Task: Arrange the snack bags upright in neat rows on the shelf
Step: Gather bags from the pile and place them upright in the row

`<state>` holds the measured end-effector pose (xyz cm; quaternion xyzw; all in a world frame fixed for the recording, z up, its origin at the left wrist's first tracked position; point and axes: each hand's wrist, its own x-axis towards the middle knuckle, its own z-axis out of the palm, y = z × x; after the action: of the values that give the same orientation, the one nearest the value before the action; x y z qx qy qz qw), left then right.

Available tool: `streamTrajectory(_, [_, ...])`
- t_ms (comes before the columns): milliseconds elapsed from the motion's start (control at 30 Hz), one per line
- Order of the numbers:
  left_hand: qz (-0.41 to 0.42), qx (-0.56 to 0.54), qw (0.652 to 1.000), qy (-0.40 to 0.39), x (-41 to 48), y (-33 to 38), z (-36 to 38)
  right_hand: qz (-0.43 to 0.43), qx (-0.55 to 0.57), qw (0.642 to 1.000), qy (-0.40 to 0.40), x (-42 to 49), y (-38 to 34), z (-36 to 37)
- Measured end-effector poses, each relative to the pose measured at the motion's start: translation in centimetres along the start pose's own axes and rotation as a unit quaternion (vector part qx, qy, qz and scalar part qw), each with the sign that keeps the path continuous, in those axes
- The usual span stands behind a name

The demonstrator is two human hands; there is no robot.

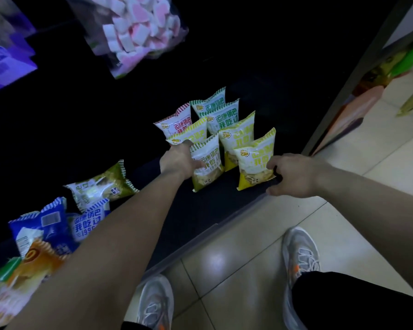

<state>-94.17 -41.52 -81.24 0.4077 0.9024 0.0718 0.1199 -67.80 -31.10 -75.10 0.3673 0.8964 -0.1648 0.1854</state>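
Several snack bags stand upright in two rows on the dark shelf [200, 210]. At the front of the left row my left hand [179, 160] grips an olive-bottomed bag [208, 167]. At the front of the right row my right hand [293, 175] holds the side of a yellow bag [254, 163]. Behind these stand more yellow bags [236, 136], green-striped bags [215, 108] and a red-striped bag [177, 122]. An olive bag [100, 186] lies flat to the left. Blue bags [57, 225] lie in a loose pile near the front left.
An orange bag [41, 260] and other packs crowd the lower left corner. A clear bag of pink and white marshmallows [138, 32] hangs above the shelf. The shelf's upright post [343, 91] stands at the right, with tiled floor [248, 246] and my shoes below.
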Motion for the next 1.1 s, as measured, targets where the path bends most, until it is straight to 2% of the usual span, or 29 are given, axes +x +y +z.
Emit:
streamTrajectory(267, [-0.002,-0.023,0.999,-0.028,1.7,-0.1,1.7,0.001,-0.002,1.0,-0.01,0.5,-0.1,-0.2])
streamTrajectory(500, [0.047,0.082,0.995,0.014,0.7,0.3,1.2,-0.015,-0.033,0.999,-0.009,0.0,-2.1,0.0])
streamTrajectory(733, [0.061,0.103,0.993,0.021,-2.0,-0.7,-2.8,-0.035,-0.059,0.998,0.01,-0.8,-5.6,-1.1])
streamTrajectory(967, [0.053,0.095,0.994,-0.017,-9.8,-7.7,-10.1,-0.078,-0.042,0.995,0.035,-3.0,-11.6,-2.6])
streamTrajectory(1100, [0.035,0.091,0.995,0.009,-17.7,-13.5,-13.3,-0.121,-0.039,0.991,0.042,-5.5,-16.4,-2.6])
